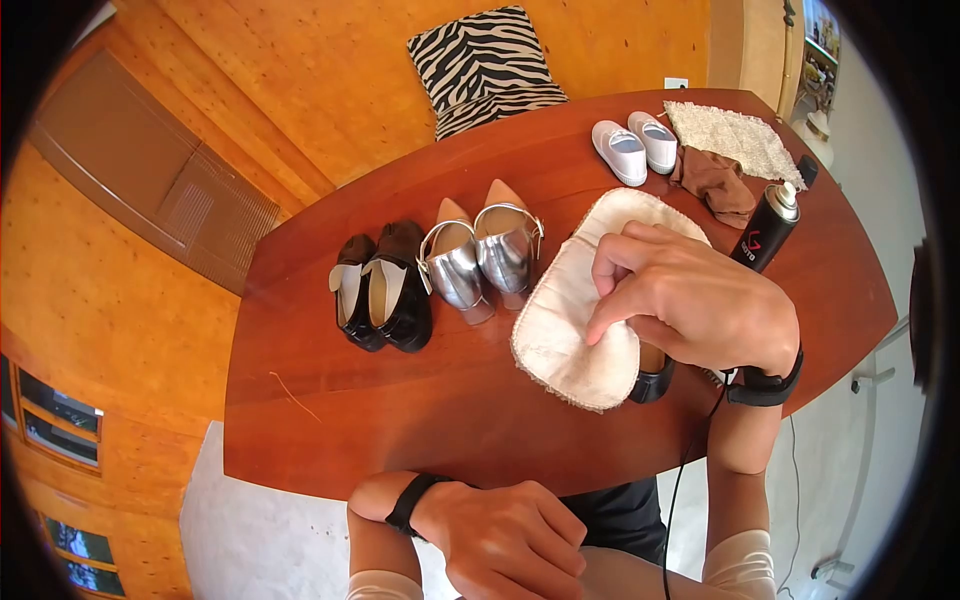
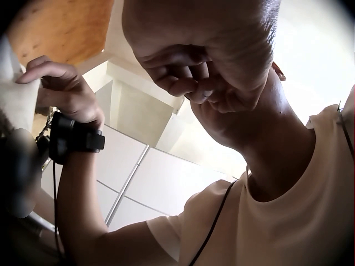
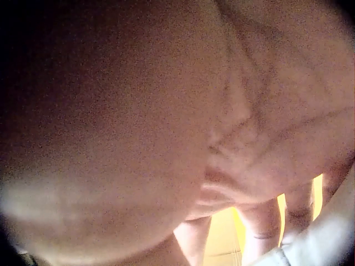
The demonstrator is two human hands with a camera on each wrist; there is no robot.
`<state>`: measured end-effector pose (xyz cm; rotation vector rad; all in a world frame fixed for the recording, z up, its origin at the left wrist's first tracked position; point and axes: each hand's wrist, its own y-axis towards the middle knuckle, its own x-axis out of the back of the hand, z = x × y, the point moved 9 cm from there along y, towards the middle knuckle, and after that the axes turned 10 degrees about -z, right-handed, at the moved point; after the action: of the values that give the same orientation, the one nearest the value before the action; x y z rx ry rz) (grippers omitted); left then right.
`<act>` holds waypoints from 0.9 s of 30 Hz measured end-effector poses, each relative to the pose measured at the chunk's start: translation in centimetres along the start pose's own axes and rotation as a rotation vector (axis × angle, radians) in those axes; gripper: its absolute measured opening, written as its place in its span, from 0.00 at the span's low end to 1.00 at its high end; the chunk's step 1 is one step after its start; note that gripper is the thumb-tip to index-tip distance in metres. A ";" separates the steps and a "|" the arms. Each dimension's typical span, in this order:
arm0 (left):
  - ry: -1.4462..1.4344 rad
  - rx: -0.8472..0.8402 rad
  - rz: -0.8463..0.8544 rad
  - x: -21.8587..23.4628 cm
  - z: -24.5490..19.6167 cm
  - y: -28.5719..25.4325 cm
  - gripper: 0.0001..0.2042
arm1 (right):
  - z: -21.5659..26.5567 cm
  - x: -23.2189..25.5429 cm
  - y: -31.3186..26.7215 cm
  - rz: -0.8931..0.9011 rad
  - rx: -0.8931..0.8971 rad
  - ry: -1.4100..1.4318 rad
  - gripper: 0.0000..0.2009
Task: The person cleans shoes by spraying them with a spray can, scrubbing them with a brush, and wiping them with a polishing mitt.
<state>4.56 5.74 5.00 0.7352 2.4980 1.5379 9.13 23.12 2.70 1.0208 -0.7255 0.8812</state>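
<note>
A cream, oval cloth pad (image 1: 575, 330) with a stitched edge hangs over the right part of the table, pinched between the thumb and fingers of my right hand (image 1: 695, 300). Below the pad, part of a black shoe (image 1: 652, 380) shows; the rest of it is hidden. The right wrist view is mostly filled by the palm (image 3: 266, 122), with pale cloth at the lower right corner. My left hand (image 1: 515, 535) is held near the body at the table's front edge. In the left wrist view the left hand's fingers (image 2: 188, 83) are loosely curled around nothing.
Black shoes (image 1: 400, 300) and silver heeled shoes (image 1: 505, 250) stand left of the pad on the table (image 1: 450, 410). White shoes (image 1: 620, 155), brown cloth (image 1: 715, 185), a cream textured cloth (image 1: 735, 140) and a black spray can (image 1: 765, 230) are at the right. A cable hangs from the right wrist.
</note>
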 end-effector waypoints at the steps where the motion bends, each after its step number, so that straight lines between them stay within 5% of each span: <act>1: 0.003 0.005 -0.001 0.0 0.1 0.1 0.13 | 0.0 0.1 0.0 -0.004 -0.002 0.005 0.18; 17: -0.139 0.089 0.076 -0.8 0.5 -0.4 0.18 | 1.9 -0.6 -0.1 0.109 -0.035 0.021 0.12; 23: -0.125 -0.012 -0.102 0.0 0.1 -0.8 0.20 | 2.2 -0.2 -0.1 0.089 -0.010 0.025 0.11; 27: -0.107 0.038 0.045 -0.3 0.1 0.0 0.19 | 2.1 -0.3 -0.1 0.090 -0.013 0.005 0.11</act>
<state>4.82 5.73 4.87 0.8610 2.4549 1.4284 8.86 21.02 3.17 0.9803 -0.7770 0.9558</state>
